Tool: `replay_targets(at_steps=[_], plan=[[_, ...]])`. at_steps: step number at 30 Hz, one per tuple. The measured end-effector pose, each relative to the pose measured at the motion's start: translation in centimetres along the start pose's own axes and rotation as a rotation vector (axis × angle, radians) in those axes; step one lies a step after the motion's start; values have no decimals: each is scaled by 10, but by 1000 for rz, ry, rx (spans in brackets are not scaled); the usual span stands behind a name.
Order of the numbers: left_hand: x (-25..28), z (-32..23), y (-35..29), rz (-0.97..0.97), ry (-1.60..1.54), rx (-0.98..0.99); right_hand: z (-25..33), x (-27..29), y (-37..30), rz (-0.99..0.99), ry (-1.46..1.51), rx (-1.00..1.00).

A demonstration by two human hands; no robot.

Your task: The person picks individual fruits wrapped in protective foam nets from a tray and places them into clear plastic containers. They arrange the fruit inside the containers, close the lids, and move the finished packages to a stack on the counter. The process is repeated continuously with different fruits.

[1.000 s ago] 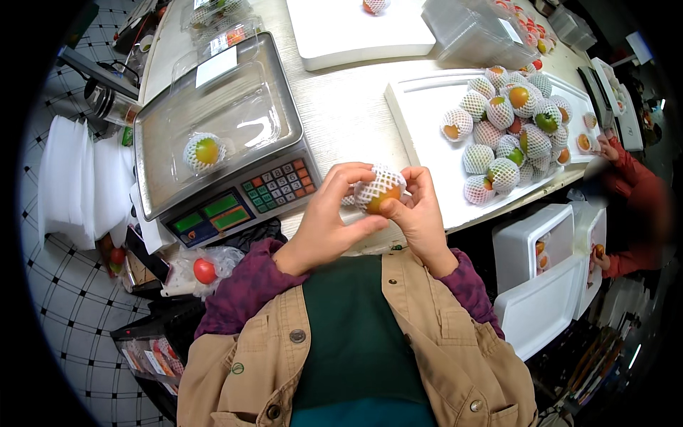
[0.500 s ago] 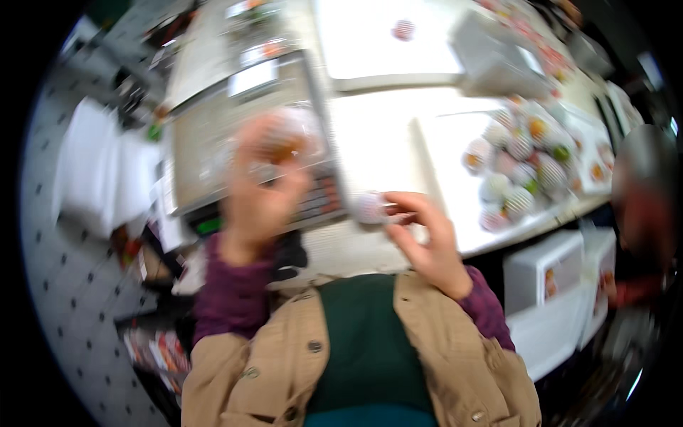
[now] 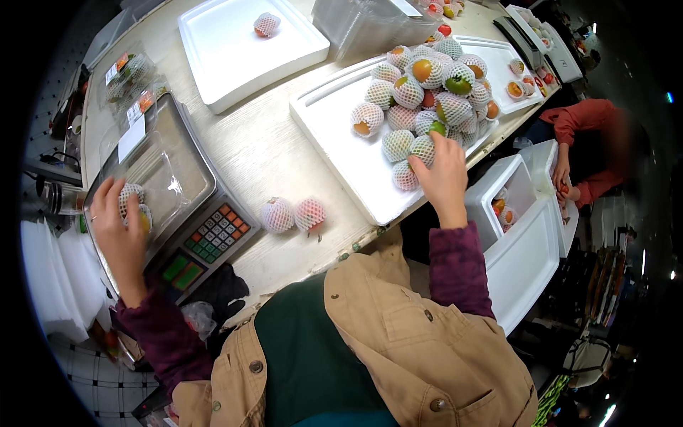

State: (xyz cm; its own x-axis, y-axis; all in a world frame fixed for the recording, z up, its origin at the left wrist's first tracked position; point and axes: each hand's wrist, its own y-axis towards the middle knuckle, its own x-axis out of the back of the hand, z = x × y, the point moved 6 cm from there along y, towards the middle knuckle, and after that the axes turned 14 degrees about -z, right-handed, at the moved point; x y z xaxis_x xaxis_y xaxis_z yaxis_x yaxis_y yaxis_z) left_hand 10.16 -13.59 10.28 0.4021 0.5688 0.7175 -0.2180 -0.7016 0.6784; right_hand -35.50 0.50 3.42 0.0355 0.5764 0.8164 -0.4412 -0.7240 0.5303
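Observation:
On the left, my left hand is over a clear plastic box on the scale. Its fingers and thumb curl round a foam-netted fruit; a second, partly orange netted fruit shows beside the thumb. To the right, my right hand closes thumb and fingers on a foam-netted fruit at the near edge of a heap. That heap, of red, orange and green fruits in white nets, lies on a white foam tray. Two netted fruits sit on the table between my hands.
Another foam tray holds one netted fruit. Stacked clear boxes stand behind the heap. Packed fruit boxes lie beyond the scale. Foam boxes sit below the table's right edge, where a person in a red sleeve handles fruit.
My right hand has left a netted fruit on the table and reached right to the heap. My left hand has brought its fruit down to the clear box. The view has turned.

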Motion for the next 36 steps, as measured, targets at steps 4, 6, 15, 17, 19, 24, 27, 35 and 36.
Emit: replay_targets(at_steps=[4, 6, 15, 17, 19, 24, 27, 35, 36], plan=[[-10, -102, -6, 95, -539, -53, 1, -17, -2, -21, 457, -219], [-26, -131, -23, 309, -855, 211, 35, -25, -6, 222, 1288, -662], [-52, -163, -51, 11, -913, 92, 147, -32, -59, 729, 1833, -1026], [-65, -149, -58, 133, -1081, 447, 151, -35, -63, 814, 1844, -1021], [-78, -139, -63, 140, -1318, 847, 156, -38, -67, 890, 1850, -1032], [-92, -135, -75, 268, -1532, 1071, 158, -44, -74, 953, 1892, -1100], [-68, -148, -61, 272, -1068, 431, 156, -40, -71, 766, 1635, -993], [-79, -124, -88, 395, -1566, 1170, 158, -24, -62, 642, 1297, -547], [-71, -122, -85, 332, -1430, 990, 163, -21, -63, 681, 1316, -542]])
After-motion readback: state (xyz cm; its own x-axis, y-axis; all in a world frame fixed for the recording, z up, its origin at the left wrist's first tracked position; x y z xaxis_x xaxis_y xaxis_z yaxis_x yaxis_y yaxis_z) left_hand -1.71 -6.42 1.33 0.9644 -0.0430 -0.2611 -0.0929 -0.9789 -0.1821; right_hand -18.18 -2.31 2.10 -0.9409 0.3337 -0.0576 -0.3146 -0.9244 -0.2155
